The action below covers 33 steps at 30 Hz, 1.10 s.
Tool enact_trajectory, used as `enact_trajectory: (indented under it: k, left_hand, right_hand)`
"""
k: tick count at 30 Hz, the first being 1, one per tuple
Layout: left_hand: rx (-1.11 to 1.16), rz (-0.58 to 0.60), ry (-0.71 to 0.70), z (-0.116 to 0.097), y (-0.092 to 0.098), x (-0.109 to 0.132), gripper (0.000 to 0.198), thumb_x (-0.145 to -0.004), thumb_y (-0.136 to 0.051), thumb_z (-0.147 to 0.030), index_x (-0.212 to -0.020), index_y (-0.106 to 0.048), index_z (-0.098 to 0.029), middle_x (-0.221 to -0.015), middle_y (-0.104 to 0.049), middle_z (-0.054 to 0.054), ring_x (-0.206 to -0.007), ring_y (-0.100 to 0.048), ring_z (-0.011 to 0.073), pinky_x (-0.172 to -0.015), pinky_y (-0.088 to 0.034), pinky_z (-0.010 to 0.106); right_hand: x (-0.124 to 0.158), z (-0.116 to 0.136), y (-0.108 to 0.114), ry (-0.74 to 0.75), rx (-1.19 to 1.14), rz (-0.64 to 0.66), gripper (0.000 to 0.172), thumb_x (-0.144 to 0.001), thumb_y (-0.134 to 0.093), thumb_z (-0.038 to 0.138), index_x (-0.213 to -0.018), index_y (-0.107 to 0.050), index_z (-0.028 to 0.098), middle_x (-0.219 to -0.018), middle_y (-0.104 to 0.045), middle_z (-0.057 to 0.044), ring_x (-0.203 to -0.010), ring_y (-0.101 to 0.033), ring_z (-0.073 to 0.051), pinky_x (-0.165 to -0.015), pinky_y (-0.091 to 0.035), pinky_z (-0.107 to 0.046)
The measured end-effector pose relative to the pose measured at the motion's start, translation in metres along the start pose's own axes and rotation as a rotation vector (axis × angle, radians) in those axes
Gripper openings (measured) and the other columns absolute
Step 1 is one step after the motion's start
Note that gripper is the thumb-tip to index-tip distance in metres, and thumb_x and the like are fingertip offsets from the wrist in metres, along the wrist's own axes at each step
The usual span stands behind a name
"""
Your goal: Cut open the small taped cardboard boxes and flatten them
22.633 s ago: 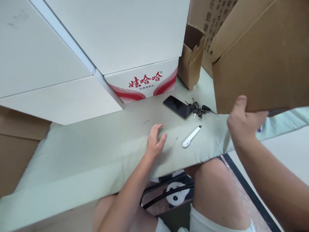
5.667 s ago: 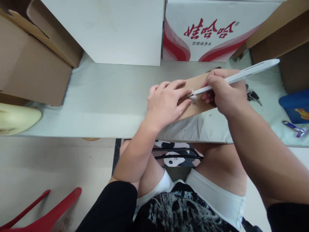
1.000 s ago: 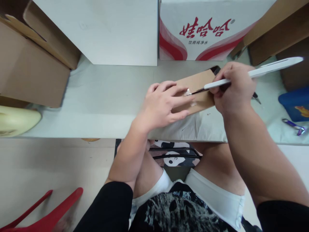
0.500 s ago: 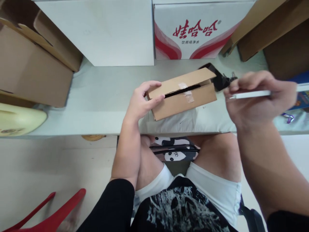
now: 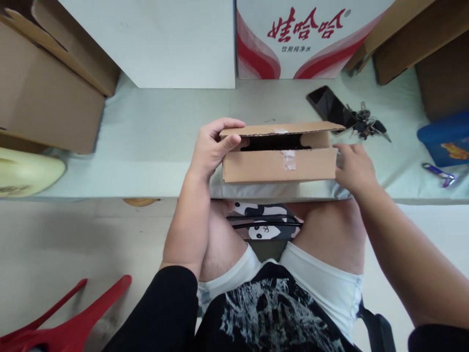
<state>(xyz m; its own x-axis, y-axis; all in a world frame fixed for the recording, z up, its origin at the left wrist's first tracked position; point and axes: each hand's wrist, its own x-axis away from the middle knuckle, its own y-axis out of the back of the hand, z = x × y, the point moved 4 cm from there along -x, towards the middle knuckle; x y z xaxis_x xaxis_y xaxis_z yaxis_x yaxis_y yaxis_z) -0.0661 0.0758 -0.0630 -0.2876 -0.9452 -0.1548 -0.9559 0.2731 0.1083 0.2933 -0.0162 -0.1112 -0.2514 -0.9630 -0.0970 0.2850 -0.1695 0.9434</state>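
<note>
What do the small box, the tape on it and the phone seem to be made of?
Small box: matte brown cardboard, likely corrugated, given the rough edge of its lifted flap.
Tape: probably clear plastic film, shiny and wrinkled, with brown showing through.
Phone: its dark, glossy face suggests glass; the body's material can't be told.
</note>
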Motion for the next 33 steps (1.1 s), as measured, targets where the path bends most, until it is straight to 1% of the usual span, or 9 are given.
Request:
enact_trajectory:
  k: [4,6,9,12,15,22,24,29,33]
  left_hand:
    - [0.021,0.032,0.022,0.003,0.001,-0.001,0.081,-0.061,-0.072,-0.094,-0.099,-0.073,-0.023,-0.101,-0.076,0.008,-0.093,-0.075,0.0262,-0.071,-0.058,0.034]
    - [0.012,0.034,0.031,0.006,0.0,-0.004,0.081,-0.064,-0.068,-0.095,-0.1,-0.071,-0.023,-0.098,-0.074,0.008,-0.091,-0.075,0.026,-0.069,-0.058,0.034]
    - [0.008,0.017,0.044,0.012,-0.003,-0.007,0.084,-0.064,-0.061,-0.1,-0.1,-0.069,-0.024,-0.094,-0.072,0.007,-0.088,-0.074,0.0254,-0.067,-0.057,0.034]
    - [0.037,0.025,0.05,0.013,-0.009,-0.001,0.088,-0.057,-0.064,-0.102,-0.1,-0.066,-0.025,-0.097,-0.072,0.008,-0.088,-0.074,0.0254,-0.069,-0.057,0.036]
    - [0.021,0.076,0.061,0.007,-0.019,0.018,0.089,-0.056,-0.071,-0.097,-0.105,-0.065,-0.024,-0.102,-0.072,0.009,-0.091,-0.075,0.026,-0.073,-0.058,0.038]
    - [-0.262,0.146,0.002,-0.015,-0.031,0.061,0.066,-0.069,-0.087,-0.062,-0.117,-0.063,-0.024,-0.114,-0.072,0.009,-0.099,-0.071,0.0245,-0.081,-0.057,0.037]
    - [-0.342,0.164,-0.011,-0.02,-0.034,0.067,0.071,-0.07,-0.089,-0.055,-0.127,-0.06,-0.025,-0.12,-0.07,0.01,-0.108,-0.07,0.0257,-0.089,-0.056,0.038]
    - [-0.572,0.128,-0.067,-0.029,-0.041,0.078,0.112,-0.06,-0.098,-0.045,-0.154,-0.04,-0.03,-0.135,-0.062,0.014,-0.128,-0.061,0.0308,-0.102,-0.051,0.043]
    - [-0.541,0.102,-0.024,-0.027,-0.042,0.086,0.107,-0.067,-0.091,-0.031,-0.157,-0.033,-0.03,-0.124,-0.066,0.012,-0.111,-0.067,0.0276,-0.096,-0.054,0.043]
  right_hand:
    - [0.012,0.032,0.014,0.208,-0.141,-0.114,0.033,-0.085,-0.055,0.032,-0.115,-0.066,0.022,-0.122,-0.069,-0.025,-0.121,-0.064,-0.042,-0.105,-0.046,-0.061]
    - [0.023,0.049,0.022,0.355,-0.307,-0.163,0.031,-0.085,-0.055,0.028,-0.114,-0.064,0.026,-0.119,-0.071,-0.018,-0.116,-0.067,-0.034,-0.103,-0.051,-0.053]
    - [0.04,0.065,0.031,0.465,-0.514,-0.206,0.044,-0.082,-0.056,0.018,-0.125,-0.061,0.027,-0.128,-0.068,-0.015,-0.123,-0.066,-0.03,-0.102,-0.055,-0.05]
    - [0.053,0.07,0.04,0.486,-0.585,-0.233,0.053,-0.079,-0.051,0.011,-0.13,-0.059,0.026,-0.138,-0.064,-0.016,-0.136,-0.061,-0.029,-0.113,-0.052,-0.051]
    - [0.067,0.072,0.046,0.507,-0.52,-0.175,0.051,-0.077,-0.045,0.009,-0.121,-0.064,0.026,-0.131,-0.071,-0.011,-0.139,-0.06,-0.028,-0.126,-0.043,-0.052]
    - [0.102,0.069,0.039,0.432,-0.417,-0.042,0.076,-0.076,-0.053,0.017,-0.151,-0.045,0.023,-0.153,-0.055,-0.017,-0.148,-0.051,-0.036,-0.123,-0.043,-0.061]
    - [0.111,0.069,0.04,0.406,-0.409,-0.037,0.073,-0.079,-0.055,0.018,-0.152,-0.045,0.023,-0.155,-0.052,-0.018,-0.149,-0.049,-0.036,-0.123,-0.042,-0.061]
    - [0.129,0.066,0.051,0.438,-0.337,0.008,0.054,-0.085,-0.056,0.022,-0.139,-0.06,0.024,-0.156,-0.054,-0.015,-0.147,-0.051,-0.037,-0.118,-0.047,-0.061]
    - [0.135,0.065,0.063,0.532,-0.258,-0.018,0.038,-0.088,-0.054,0.023,-0.123,-0.07,0.025,-0.153,-0.058,-0.013,-0.138,-0.056,-0.036,-0.116,-0.046,-0.061]
